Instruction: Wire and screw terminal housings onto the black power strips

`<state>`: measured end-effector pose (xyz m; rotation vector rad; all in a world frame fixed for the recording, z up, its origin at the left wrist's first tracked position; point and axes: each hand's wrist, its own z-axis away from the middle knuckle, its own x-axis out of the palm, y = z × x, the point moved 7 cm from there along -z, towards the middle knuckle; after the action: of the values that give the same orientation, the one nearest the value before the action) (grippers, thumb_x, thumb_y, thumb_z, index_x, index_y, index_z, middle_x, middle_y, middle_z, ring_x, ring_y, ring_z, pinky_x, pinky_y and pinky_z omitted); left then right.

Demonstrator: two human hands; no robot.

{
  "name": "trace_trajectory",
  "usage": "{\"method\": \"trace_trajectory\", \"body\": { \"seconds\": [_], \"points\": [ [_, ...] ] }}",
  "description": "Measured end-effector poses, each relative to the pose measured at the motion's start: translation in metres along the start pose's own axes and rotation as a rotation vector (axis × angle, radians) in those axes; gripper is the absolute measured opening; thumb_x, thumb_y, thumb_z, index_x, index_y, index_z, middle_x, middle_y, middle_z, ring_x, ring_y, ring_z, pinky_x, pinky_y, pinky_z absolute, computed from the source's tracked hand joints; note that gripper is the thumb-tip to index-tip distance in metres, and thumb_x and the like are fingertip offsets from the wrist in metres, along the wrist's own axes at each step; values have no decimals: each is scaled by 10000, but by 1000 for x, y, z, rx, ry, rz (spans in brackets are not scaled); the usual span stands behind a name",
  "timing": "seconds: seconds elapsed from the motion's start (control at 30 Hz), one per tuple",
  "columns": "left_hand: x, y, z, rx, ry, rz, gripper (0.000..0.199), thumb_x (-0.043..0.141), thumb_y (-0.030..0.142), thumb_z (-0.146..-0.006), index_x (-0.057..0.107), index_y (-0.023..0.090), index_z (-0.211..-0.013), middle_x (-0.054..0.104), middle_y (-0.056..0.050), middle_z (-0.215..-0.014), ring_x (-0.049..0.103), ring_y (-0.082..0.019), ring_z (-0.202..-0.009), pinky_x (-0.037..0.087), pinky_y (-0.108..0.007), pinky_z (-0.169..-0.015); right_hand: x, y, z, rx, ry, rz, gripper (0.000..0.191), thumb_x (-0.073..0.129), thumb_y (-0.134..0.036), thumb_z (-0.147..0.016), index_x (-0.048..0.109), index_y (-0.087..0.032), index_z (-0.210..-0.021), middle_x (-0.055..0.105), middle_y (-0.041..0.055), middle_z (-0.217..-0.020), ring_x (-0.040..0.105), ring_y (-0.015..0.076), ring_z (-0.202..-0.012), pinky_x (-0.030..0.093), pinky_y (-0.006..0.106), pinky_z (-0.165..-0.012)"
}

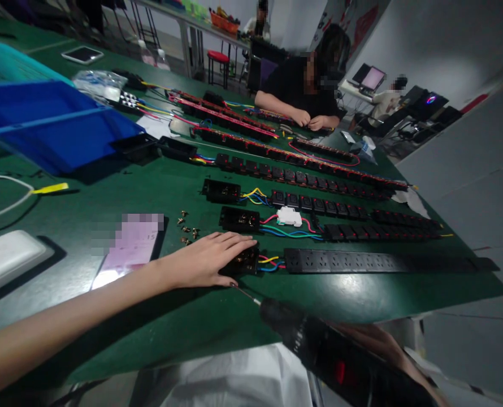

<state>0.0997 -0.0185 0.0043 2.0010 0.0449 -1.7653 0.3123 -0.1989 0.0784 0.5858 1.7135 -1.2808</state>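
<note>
Under left fingers [235, 244], boxy housing [248, 262]

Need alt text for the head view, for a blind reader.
A person's left hand lies over an open black box wired to a black socket strip on a green table; the right hand holds a black power driver, its bit pointing toward the left thumb. More strips lie behind.
</note>
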Motion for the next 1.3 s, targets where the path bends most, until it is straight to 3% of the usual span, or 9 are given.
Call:
{"method": "trace_trajectory", "body": {
  "seconds": [0.07, 0.13, 0.23, 0.37, 0.53, 0.87, 1.03, 1.3],
  "points": [
    [-2, -4, 7, -63, -16, -26, 802, 636, 507, -860, 233, 257, -1508, 417, -87, -1505, 446, -273, -1333, 349, -390, -1108, 22, 8, 3, -93, -127, -131, 578, 410, -314, -994, 224, -356, -1540, 682, 76, -1231, 714, 213, -958, 594, 282, -753],
    [-5, -7, 16, -109, 3, -38, 731, 626, 429, -878, 268, 258, -1492, 436, -78, -1488, 452, -263, -1329, 377, -384, -1097, 34, 16, 5, -73, -172, -109, 582, 471, -344, -978, 288, -303, -1529, 658, 101, -1270, 691, 219, -1036, 573, 295, -840],
    [-10, -10, 27, -147, 58, -15, 696, 612, 367, -887, 277, 252, -1486, 436, -74, -1481, 428, -240, -1354, 374, -374, -1119, 43, 15, 3, -84, -189, -13, 535, 502, -282, -971, 370, -271, -1490, 651, 103, -1281, 648, 204, -1125, 521, 317, -939],
    [-10, -14, 40, -214, 104, 45, 656, 596, 409, -904, 304, 260, -1472, 453, -78, -1456, 435, -232, -1346, 373, -380, -1133, 52, 3, -7, -265, -167, 104, 499, 403, -170, -998, 339, -213, -1491, 655, 97, -1272, 660, 174, -1071, 508, 302, -897],
    [-2, -22, 46, -264, 182, 152, 484, 541, 411, -947, 397, 264, -1385, 517, -71, -1371, 492, -210, -1279, 418, -373, -1096, 72, 2, -24, -334, -177, 176, 453, 385, -259, -1012, 377, -194, -1460, 652, 79, -1268, 662, 188, -991, 476, 324, -864],
    [-1, -25, 43, -249, 231, 224, 454, 563, 401, -936, 436, 270, -1352, 523, -72, -1386, 492, -213, -1288, 416, -408, -1104, 102, -11, -52, -393, -213, 312, 475, 426, -249, -998, 348, -209, -1465, 593, 70, -1334, 585, 190, -1042, 415, 338, -901],
    [-3, -23, 42, -253, 247, 242, 441, 537, 394, -946, 451, 259, -1357, 530, -88, -1394, 501, -223, -1292, 419, -434, -1105, 109, -15, -70, -398, -221, 354, 445, 434, -218, -993, 387, -205, -1436, 594, 69, -1301, 567, 202, -1021, 436, 347, -818],
    [-8, -23, 46, -296, 299, 279, 431, 552, 387, -935, 483, 240, -1335, 459, -101, -1479, 496, -238, -1323, 408, -454, -1126, 103, -15, -78, -342, -288, 300, 567, 533, -114, -914, 359, -205, -1446, 546, 70, -1346, 512, 217, -1121, 440, 360, -908]
  ]
}}
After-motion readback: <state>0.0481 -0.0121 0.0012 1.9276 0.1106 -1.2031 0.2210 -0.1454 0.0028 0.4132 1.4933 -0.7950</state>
